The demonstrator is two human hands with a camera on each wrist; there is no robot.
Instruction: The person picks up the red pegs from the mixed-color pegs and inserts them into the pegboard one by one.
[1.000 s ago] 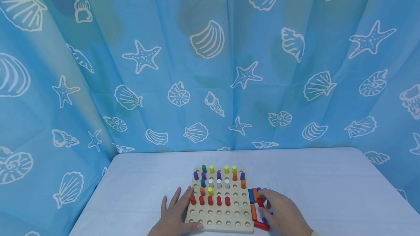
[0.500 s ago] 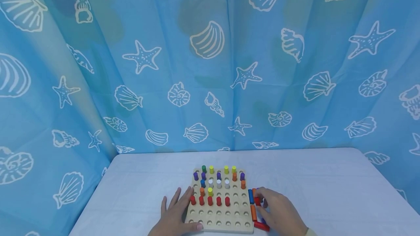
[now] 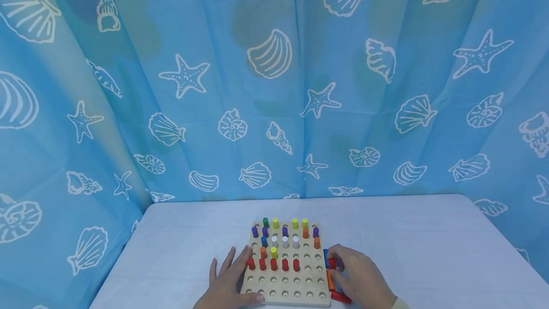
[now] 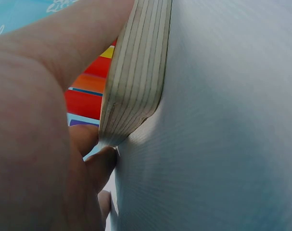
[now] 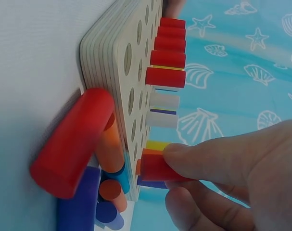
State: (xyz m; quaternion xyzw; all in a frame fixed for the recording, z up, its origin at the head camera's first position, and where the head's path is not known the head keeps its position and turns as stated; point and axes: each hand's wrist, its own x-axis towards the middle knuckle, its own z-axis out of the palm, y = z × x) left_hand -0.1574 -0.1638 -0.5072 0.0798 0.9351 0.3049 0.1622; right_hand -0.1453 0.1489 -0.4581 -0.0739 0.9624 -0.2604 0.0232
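Observation:
A pale wooden pegboard [image 3: 296, 287] lies on the table, with coloured pegs standing in some of its holes. My right hand [image 3: 362, 273] pinches a red peg [image 5: 158, 167] between thumb and fingers, by the board's right edge. On the board, a row of red pegs [image 3: 273, 264] stands nearest to me. My left hand [image 3: 229, 280] lies at the near left corner, its fingers spread along the left side and its thumb on the front edge. In the left wrist view the layered board edge [image 4: 138, 72] shows beside the fingers.
Loose pegs lie right of the board: a red one [image 5: 73, 144], an orange one [image 5: 110, 149], a purple one [image 5: 78, 202] and a few others, partly behind the right hand. A white cloth [image 3: 407, 237] covers the table. A blue shell-print curtain [image 3: 274, 85] hangs behind.
My right hand has drawn left toward the board's right edge, with the red peg between its fingers. The left hand has stayed in place.

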